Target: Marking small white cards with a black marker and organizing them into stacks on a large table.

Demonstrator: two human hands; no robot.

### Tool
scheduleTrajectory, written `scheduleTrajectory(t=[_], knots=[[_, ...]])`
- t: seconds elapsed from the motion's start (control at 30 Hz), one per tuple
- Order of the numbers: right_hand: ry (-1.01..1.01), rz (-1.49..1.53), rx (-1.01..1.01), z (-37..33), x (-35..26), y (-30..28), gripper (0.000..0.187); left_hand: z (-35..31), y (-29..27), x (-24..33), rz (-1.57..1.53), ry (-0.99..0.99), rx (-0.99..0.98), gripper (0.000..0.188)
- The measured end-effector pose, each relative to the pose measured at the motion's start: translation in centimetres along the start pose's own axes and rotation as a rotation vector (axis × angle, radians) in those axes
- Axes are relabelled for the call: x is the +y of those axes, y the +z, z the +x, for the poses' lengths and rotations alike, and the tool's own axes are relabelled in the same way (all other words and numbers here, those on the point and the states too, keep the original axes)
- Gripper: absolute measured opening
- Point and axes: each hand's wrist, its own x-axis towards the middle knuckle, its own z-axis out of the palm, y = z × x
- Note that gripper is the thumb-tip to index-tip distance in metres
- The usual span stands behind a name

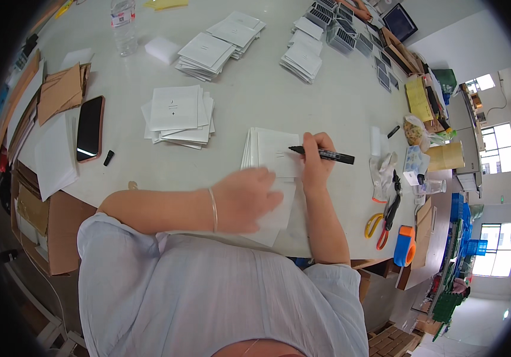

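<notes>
My right hand (316, 163) grips a black marker pen (338, 157) with its tip pointing left, over a small stack of white cards (270, 146). Short dark marks show on the top card, close to the pen tip; whether the tip touches it I cannot tell. My left hand (244, 201), slightly blurred, is just below and left of that stack, fingers apart and holding nothing. Partly beneath it, a white sheet (278, 217) reaches toward the table's near edge. Left of the stack lies another pile of marked white cards (175, 110).
More white card piles (208, 50) lie farther back. At left are a phone (90, 128), a black pen cap (109, 157) and cardboard pieces (62, 92). A bottle (124, 30) stands behind. Pliers (392, 205), a glove (381, 175) and an orange-blue tape dispenser (405, 245) are at right.
</notes>
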Motion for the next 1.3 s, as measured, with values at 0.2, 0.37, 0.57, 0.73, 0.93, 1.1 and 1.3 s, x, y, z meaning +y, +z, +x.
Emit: scheduleTrajectory(t=[0.2,0.37,0.57,0.73,0.93,1.1,1.3], knots=[[-0.103,-0.232,-0.125,-0.2,0.3,1.2,0.028,-0.2,1.6,0.2,0.089,0.117,-0.065,0.041],[-0.160,-0.255,-0.111,0.0,0.8,1.0,0.029,1.7,-0.3,-2.8,0.009,-0.088,-0.020,0.048],[-0.110,-0.278,-0.128,0.1,0.5,1.0,0.026,2.0,1.6,-5.8,0.143,-0.115,0.310,0.053],[-0.130,-0.341,-0.119,0.1,0.7,1.1,0.027,2.1,1.1,-5.5,0.069,-0.155,0.252,0.055],[-0.134,-0.343,-0.117,-0.1,0.8,0.9,0.027,2.0,1.0,-5.5,0.060,-0.175,0.240,0.055],[-0.098,-0.271,-0.120,-0.7,1.0,0.3,0.026,1.9,0.8,-5.6,0.081,-0.197,0.220,0.057],[-0.122,-0.310,-0.159,-1.0,1.0,0.3,0.026,2.0,0.8,-5.7,0.083,-0.195,0.238,0.058]])
